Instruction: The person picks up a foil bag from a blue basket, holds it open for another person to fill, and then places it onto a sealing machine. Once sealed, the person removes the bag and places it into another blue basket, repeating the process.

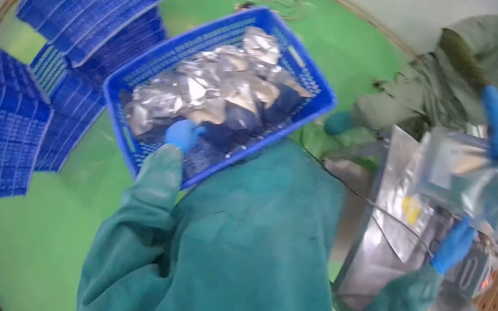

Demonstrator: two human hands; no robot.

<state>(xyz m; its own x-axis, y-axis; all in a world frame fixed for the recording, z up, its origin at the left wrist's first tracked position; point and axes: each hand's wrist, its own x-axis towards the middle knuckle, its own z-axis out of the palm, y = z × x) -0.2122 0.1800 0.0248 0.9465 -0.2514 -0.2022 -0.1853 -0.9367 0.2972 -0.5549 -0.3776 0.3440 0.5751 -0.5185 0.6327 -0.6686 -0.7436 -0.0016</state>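
My left hand [182, 135], in a blue glove, is inside the blue crate [205, 178] with its fingers curled in at the near end of the pile. Shiny silver foil pouches [197, 89] with dark lower parts fill much of this crate. Over on the right, my right hand [454, 246], also gloved in blue, has its fingers closed at the lower edge of a clear and silver pouch [465, 182]. The pouch is blurred. A co-worker's blue-gloved hand [497, 128] is at its upper edge.
Stacked blue crates [90, 0] and more crates [7, 122] stand at the left. A metal-topped table [370, 255] with a dark cable stands at the right, by a machine [474, 269]. The co-worker's grey-green sleeve [396, 104] reaches in. The floor [50, 241] is green.
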